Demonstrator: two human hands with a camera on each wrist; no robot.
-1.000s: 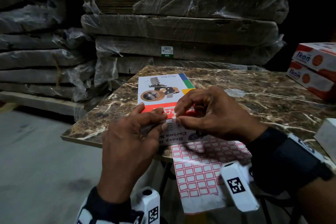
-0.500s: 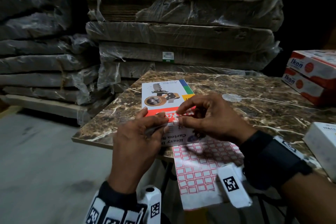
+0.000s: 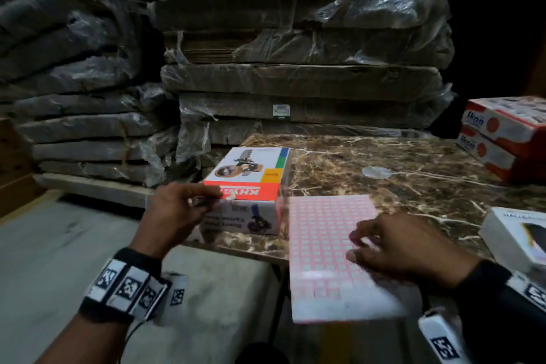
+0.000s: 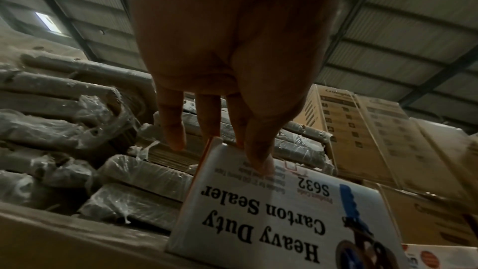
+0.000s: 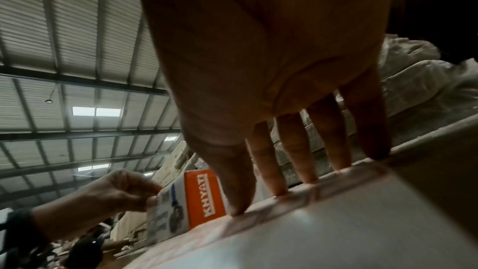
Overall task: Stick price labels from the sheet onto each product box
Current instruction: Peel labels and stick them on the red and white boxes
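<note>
The carton sealer box stands near the front left edge of the marble table. My left hand grips its near left top corner, thumb on the white front face and fingers over the top edge. A small red-bordered label sits on that face beside my thumb. The label sheet, a pink grid of small labels, lies right of the box and overhangs the table's front edge. My right hand rests on the sheet with its fingers straight and pressing down.
Two red and white Ikon boxes are stacked at the table's right rear. A white box lies at the right edge near my right wrist. Plastic-wrapped cardboard stacks rise behind the table. Bare floor lies to the left.
My hands have parted. The right one left the box front, where both were pinching, and now presses the sheet, which has come from under the box to its right. The left stays on the box.
</note>
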